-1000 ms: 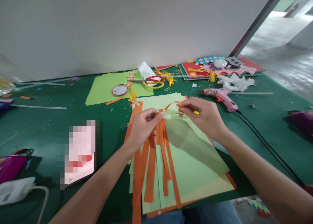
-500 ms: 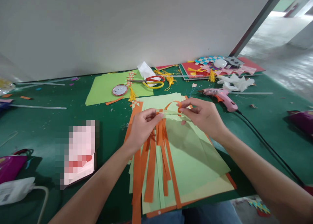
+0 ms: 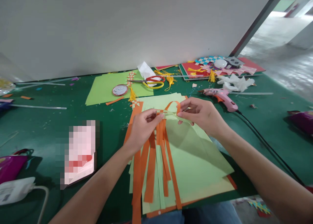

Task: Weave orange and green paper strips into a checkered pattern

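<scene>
Between finger and thumb, my left hand pinches a small woven piece of orange and pale green paper strips. My right hand is closed on the strips at the other side, where an orange strip bends up in a loop. Just below lie loose orange paper strips and a thin green strip. They rest on a stack of pale green paper sheets, with orange sheet edges showing beneath. A small woven checkered piece lies at the stack's top left.
Behind the stack are scissors, a round tin, yellow tassels and bright green paper. A pink glue gun with a black cord lies right. A phone and white charger are left.
My right hand has shifted its fingers lower along the strips, and the orange loop stands a bit wider. My left hand stays in place. The top green sheet has slid slightly right.
</scene>
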`<state>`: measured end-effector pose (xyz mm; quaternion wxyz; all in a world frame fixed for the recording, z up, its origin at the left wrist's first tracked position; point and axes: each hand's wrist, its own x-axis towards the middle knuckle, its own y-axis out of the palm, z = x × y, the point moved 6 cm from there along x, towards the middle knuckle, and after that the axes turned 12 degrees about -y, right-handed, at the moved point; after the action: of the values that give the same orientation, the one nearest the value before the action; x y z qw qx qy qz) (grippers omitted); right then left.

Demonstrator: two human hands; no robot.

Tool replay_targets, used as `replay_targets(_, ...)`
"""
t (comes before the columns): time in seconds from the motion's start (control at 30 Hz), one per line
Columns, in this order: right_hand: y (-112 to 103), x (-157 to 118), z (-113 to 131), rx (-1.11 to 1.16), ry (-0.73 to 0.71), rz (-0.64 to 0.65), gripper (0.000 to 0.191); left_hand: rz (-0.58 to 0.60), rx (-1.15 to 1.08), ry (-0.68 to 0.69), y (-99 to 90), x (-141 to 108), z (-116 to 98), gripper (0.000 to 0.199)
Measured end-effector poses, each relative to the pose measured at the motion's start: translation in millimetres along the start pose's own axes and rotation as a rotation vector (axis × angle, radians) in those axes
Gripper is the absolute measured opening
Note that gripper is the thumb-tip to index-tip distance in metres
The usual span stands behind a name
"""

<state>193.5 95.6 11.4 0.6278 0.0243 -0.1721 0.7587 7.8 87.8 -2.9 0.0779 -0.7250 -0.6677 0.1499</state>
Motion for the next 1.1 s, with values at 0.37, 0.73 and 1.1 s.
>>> replay_targets(0.37,9,-3,-13,0.317,0.190,0.098,0.017,0.002,-0.034,0.005,0.3,-1,-4,0.038)
replay_targets(0.73,22,-7,-12,0.455,0.278,0.131,0.011,0.003,-0.051,0.007,0.3,0,-3,0.034)
replay_targets(1.1,29,-11,-6,0.059,0.126,0.141,0.024,-0.016,-0.044,0.032,-1.5,-1,-2,0.030)
